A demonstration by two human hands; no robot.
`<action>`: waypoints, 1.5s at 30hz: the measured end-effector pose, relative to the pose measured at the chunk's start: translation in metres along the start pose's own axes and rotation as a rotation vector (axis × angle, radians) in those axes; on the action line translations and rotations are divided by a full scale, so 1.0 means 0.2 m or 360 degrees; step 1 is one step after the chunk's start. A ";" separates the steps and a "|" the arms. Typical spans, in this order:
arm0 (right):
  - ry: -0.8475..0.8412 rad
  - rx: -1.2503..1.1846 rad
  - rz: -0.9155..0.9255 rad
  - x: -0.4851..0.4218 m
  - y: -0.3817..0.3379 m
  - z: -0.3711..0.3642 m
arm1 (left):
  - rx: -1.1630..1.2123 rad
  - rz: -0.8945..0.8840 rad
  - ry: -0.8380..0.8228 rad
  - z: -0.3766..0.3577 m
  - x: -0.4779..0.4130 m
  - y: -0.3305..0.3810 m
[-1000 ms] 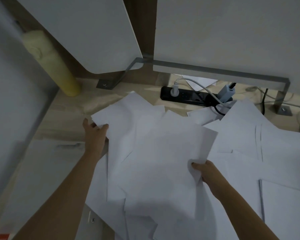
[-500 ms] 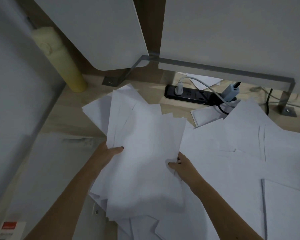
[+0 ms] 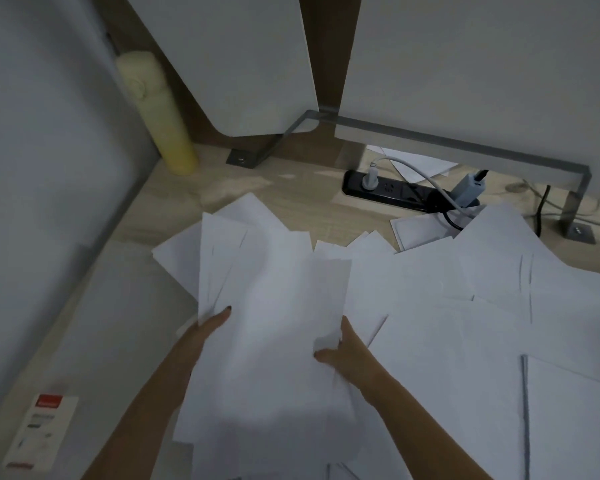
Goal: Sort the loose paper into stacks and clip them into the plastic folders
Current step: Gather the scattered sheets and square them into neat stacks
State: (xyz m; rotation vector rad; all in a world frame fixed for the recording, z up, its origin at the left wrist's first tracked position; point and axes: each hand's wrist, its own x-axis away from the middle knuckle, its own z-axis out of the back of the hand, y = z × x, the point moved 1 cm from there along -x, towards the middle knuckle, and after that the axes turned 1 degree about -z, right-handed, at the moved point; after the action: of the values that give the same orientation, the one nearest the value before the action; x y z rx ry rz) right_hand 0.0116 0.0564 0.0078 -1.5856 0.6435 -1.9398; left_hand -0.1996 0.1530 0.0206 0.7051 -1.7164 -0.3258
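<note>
White paper bundle [image 3: 271, 323] sits over the wooden desk [image 3: 302, 199], gripped at both side edges. My left hand [image 3: 205, 332] pinches the left edge, thumb on top, fingers hidden beneath. My right hand [image 3: 343, 351] pinches the right edge likewise. Loose sheets [image 3: 465, 306] lie just beside it on the right.

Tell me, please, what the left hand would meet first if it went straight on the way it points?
The paper bundle it grips: the left hand points forward-right into it. Beyond lies bare desk, then perhaps the power strip, though depth is unclear.
</note>
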 end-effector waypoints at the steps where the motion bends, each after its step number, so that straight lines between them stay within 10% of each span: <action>1: 0.0008 0.0095 -0.0004 0.00 0.02 0.00 | 0.0093 -0.0004 0.0071 0.00 -0.02 0.00; 19: 0.0355 0.0335 0.0083 -0.04 -0.15 0.26 | -0.1089 -0.0490 0.0075 0.10 -0.02 0.11; 23: 0.0451 0.0636 -0.0047 -0.16 -0.13 0.09 | -0.0932 -0.0387 0.0092 0.10 0.03 0.06; 28: 0.0415 0.0590 -0.0063 -0.15 -0.09 -0.02 | -0.0933 -0.0956 0.0424 0.12 0.08 -0.10; 37: 0.0233 0.0289 -0.0020 -0.05 -0.01 -0.07 | -0.0612 -0.0744 0.0456 0.09 0.14 -0.23; 45: 0.0634 -0.0202 0.0136 0.09 0.08 0.14 | -0.0194 -0.0532 0.0426 0.10 0.11 -0.26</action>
State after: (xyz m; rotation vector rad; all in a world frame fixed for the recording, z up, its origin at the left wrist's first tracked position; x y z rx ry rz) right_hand 0.0387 0.0315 0.0156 -1.2231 0.9947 -2.2048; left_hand -0.2064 0.0955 0.0027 0.9038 -1.3135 -0.5377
